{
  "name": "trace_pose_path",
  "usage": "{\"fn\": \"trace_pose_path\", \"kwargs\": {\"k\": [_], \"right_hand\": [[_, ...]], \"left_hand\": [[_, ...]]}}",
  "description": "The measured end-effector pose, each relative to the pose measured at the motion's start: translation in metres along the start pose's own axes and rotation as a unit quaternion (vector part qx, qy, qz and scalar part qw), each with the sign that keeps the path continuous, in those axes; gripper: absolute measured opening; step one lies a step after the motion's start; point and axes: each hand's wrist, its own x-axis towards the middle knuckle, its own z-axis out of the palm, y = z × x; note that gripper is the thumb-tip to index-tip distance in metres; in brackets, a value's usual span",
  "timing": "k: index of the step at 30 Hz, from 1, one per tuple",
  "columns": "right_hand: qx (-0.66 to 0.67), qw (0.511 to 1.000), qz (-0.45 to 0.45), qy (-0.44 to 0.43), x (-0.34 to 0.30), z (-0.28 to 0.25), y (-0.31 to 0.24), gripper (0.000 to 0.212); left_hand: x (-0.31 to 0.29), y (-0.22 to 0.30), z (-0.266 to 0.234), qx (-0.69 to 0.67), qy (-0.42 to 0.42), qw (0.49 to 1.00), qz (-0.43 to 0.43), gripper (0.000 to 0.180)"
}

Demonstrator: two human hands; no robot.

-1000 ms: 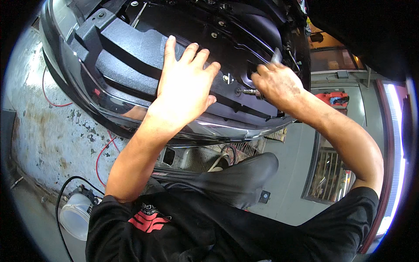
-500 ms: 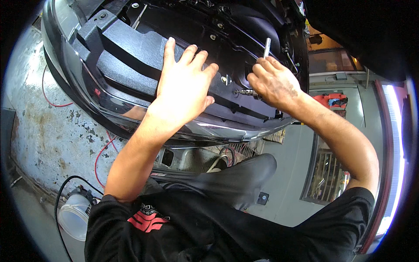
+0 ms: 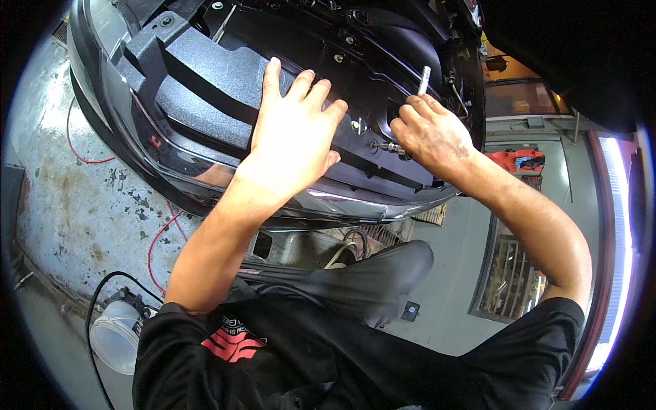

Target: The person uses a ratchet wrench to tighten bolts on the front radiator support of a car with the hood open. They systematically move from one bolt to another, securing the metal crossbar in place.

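Observation:
My left hand lies with fingers spread over the black plastic panel at the front end of a car. Closed round a silver socket wrench is my right hand. Its bare metal handle sticks up above the fist. From the fist's left side the socket end points at a round fastener on the panel, and the two appear to touch. Just above that fastener sits a pale clip or bolt. The middle of the wrench is hidden inside my right hand.
The glossy dark bumper curves along the near side of the panel. A thin metal rod stands at the far left of the opening. Red hose trails over the worn blue-grey surface. A white bucket stands low left.
The picture has shifted slightly. Both hands keep nearly the same places on the panel and wrench; no clear turn of the wrench shows.

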Motion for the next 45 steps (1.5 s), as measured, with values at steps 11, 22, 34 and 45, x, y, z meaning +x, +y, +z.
{"fn": "trace_pose_path", "kwargs": {"k": [11,22,34,45], "right_hand": [[0.167,0.926,0.111,-0.321,0.029,-0.013,0.014,0.013],[0.268,0.954,-0.105,-0.081,0.006,0.014,0.031,0.049],[0.255,0.952,-0.165,0.04,0.015,0.028,0.026,0.027],[0.452,0.863,0.192,-0.118,0.004,0.02,-0.005,0.032]], "left_hand": [[-0.001,0.0,0.003,-0.002,0.006,1.0,0.007,0.071],[-0.002,-0.001,0.002,-0.003,0.006,1.0,0.009,0.071],[0.0,0.0,-0.001,-0.012,-0.006,1.0,0.004,0.071],[0.001,0.003,-0.003,-0.028,0.0,1.0,-0.009,0.072]]}}
